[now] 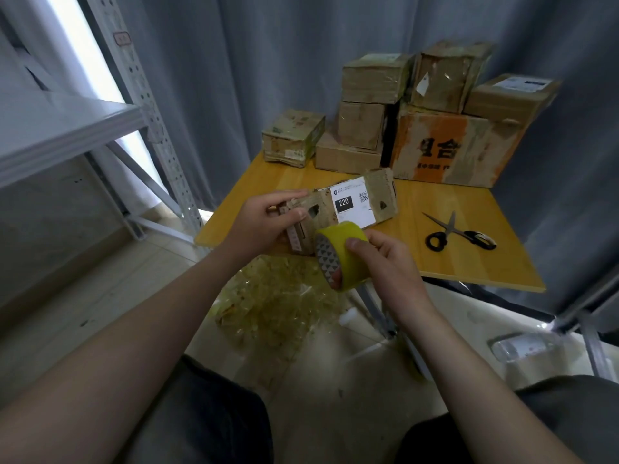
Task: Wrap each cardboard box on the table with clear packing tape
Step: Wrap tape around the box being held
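Cardboard and long, the labelled box [355, 202] lies at the near-left corner of the bench [469, 259], its long axis running near-left to far-right. The left hand [264, 222] grips its near-left end. The right hand [388, 259] clasps the tape roll [341, 252] just on the near side of the box's middle, so it is probably best placed to lay tape crosswise.

- cardboard box [355, 202]: near end covered by left hand [264, 222] and tape roll [341, 256]; the label's small print is too small to read.
- tape roll: loose end not discernible; far side behind right hand [388, 259].
- orange-printed box [452, 152]: lower line of lettering blurred, unreadable.
- shelf rack [67, 128]: cut off by the left edge.
- clear floor object [522, 346]: blurred, kind uncertain.
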Available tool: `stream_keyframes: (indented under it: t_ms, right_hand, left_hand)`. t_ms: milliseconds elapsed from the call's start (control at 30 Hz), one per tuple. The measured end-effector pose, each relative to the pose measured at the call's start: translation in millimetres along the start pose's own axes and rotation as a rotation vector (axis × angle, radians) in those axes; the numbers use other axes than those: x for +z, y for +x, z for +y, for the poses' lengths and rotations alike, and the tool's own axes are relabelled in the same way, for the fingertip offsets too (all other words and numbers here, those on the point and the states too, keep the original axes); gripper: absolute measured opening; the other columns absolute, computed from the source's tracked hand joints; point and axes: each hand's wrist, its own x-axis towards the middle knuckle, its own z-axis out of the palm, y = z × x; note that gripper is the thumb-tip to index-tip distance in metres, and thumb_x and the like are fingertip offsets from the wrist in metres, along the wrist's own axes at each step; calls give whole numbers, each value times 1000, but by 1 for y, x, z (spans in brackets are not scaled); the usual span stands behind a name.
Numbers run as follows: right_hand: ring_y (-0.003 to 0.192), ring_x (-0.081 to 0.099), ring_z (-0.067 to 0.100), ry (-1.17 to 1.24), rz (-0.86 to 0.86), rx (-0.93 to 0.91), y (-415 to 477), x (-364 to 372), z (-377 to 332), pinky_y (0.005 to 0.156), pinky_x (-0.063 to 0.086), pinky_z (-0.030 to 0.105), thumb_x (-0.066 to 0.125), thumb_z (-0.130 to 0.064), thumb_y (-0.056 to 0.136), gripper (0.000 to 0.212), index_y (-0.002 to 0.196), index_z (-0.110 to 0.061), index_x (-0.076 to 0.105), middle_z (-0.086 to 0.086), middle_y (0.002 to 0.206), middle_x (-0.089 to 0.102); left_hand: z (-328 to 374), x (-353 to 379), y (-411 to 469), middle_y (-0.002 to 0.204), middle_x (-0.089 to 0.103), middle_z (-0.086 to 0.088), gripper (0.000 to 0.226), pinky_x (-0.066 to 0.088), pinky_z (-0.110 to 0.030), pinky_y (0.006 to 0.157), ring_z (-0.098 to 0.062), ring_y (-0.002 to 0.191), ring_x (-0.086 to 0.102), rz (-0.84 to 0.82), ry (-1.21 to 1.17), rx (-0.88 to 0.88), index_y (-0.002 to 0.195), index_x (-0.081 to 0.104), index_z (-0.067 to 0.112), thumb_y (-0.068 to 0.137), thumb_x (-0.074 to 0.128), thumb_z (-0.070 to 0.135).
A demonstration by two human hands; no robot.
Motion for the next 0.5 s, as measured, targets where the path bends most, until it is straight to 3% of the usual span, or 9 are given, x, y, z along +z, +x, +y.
stream_keyframes:
  t_ms: [67, 100, 167, 233, 300, 400, 500]
  right_hand:
    - [60, 70, 6, 33, 13, -26, 0, -1, 1, 54, 52, 16, 55, -5, 103, 14, 106, 4, 66, -3, 71, 75]
    - [63, 72, 8, 36, 16, -25, -1, 0, -1, 55, 54, 18, 56, -5, 103, 15, 108, 4, 66, -1, 75, 77]
    - [63, 71, 4, 8, 30, -19, 3, 2, -4, 55, 53, 16, 56, -7, 103, 14, 108, 2, 67, -6, 74, 77]
    - [62, 69, -3, -37, 43, -20, 11, 8, -15, 54, 52, 13, 58, -12, 104, 15, 105, -3, 70, -10, 73, 75]
    - [60, 69, -2, -104, 46, -27, 25, 13, -23, 55, 53, 17, 60, -21, 104, 19, 97, -10, 73, -7, 74, 75]
    - [42, 61, 2, -74, 61, 6, 41, 23, -42, 42, 45, 13, 59, -20, 105, 29, 88, 1, 69, -4, 52, 65]
    - [36, 53, 0, -150, 77, -12, 57, 32, -51, 40, 40, 13, 61, -27, 104, 37, 84, 3, 65, -6, 44, 56]
  left_hand:
    - [1, 1, 0, 119, 72, -4, 34, 64, -32, 65, -17, 97, 75, -25, -99, -119, 132, 68, 12, 98, 67, 12]
    - [1, 0, 0, 116, 72, -6, 35, 64, -33, 64, -19, 96, 75, -51, -127, -164, 134, 66, 12, 100, 64, 14]
    - [-2, -2, -2, 114, 71, -7, 34, 64, -36, 73, -19, 100, 74, -109, -158, -213, 137, 63, 14, 104, 57, 18]
    - [-6, -4, 0, 110, 70, -4, 32, 61, -26, 80, -13, 98, 71, -129, -103, -248, 135, 64, 13, 109, 47, 23]
    - [-10, -4, 8, 107, 67, -3, 37, 53, -19, 83, -15, 99, 64, -95, -54, -332, 118, 68, 11, 111, 39, 33]
    - [-11, -4, 22, 110, 68, 4, 45, 43, -33, 98, -16, 107, 60, -32, -64, -495, 99, 71, 23, 107, 37, 52]
    - [-17, 7, 29, 109, 69, -3, 43, 45, -29, 82, -20, 103, 64, -107, -3, -475, 116, 66, 13, 108, 40, 46]
